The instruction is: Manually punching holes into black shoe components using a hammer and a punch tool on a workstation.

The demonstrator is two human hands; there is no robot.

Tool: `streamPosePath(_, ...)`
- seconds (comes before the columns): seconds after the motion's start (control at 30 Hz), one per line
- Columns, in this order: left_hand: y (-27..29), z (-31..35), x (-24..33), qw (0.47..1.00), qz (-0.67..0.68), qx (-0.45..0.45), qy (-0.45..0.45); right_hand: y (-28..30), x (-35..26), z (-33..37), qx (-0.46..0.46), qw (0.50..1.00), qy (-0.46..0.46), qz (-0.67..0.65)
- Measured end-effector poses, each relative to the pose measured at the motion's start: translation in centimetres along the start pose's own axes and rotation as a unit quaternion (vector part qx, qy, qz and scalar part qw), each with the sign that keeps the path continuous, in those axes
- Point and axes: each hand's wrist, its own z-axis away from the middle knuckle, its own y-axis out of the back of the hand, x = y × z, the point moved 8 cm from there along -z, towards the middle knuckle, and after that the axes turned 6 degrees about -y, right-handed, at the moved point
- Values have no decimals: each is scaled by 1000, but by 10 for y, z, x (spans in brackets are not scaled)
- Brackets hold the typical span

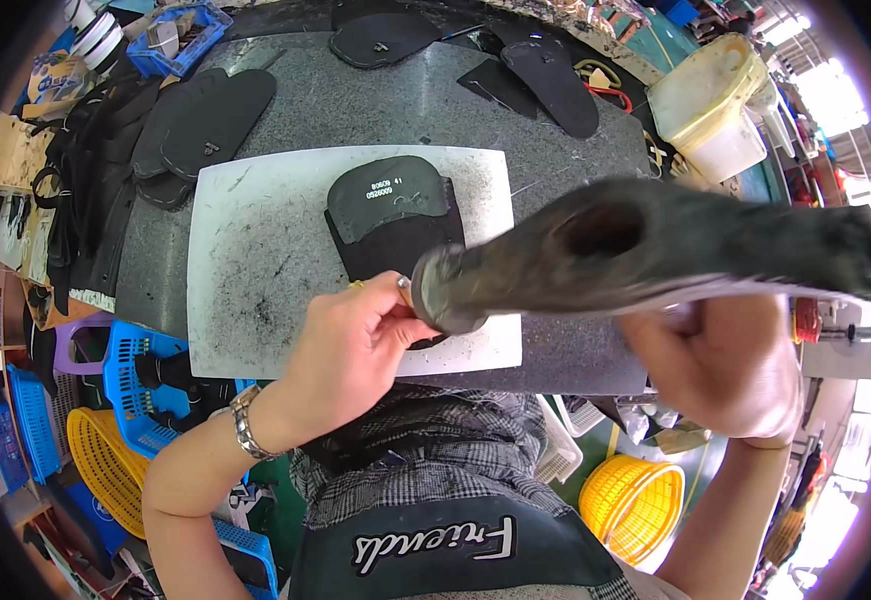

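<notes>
A black, rounded sole-shaped piece (pixel 396 240) lies on a white board (pixel 256 240), with white print on its smoother upper part. Over its lower edge my left hand (pixel 348 335) is closed in a pinch. Whatever those fingers hold is hidden behind the hammer head. My right hand (pixel 721 360), slightly blurred, is wrapped round a hammer (pixel 526 262) whose dark, worn head looms large in front of the board. One round face of the hammer overlaps my left fingertips in the picture; whether they touch, I cannot tell.
Similar black pieces lie at the left (pixel 206 120), far middle (pixel 381 38) and far right (pixel 556 85) of the dark grey tabletop (pixel 376 100). A whitish plastic container (pixel 711 100) stands at the right. Yellow (pixel 636 505) and blue baskets (pixel 141 375) stand below the table's near side.
</notes>
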Motion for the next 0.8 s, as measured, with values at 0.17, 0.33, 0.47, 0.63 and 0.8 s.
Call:
streamPosePath(0.17,-4,2,21,993,-77,21,-91,4,-8,3,20,998,40,50)
streamPosePath(0.33,-7,-8,30,986,-141,-19,-91,-32,-1,-2,-226,950,-78,202)
streamPosePath(0.47,-4,-11,2,996,82,15,32,-13,-6,3,-5,998,38,48)
streamPosePath(0.63,-3,-3,-1,999,28,25,-1,16,4,7,177,983,39,13)
streamPosePath(0.8,-16,-10,38,972,-192,-43,-129,-18,-4,3,-81,980,109,149)
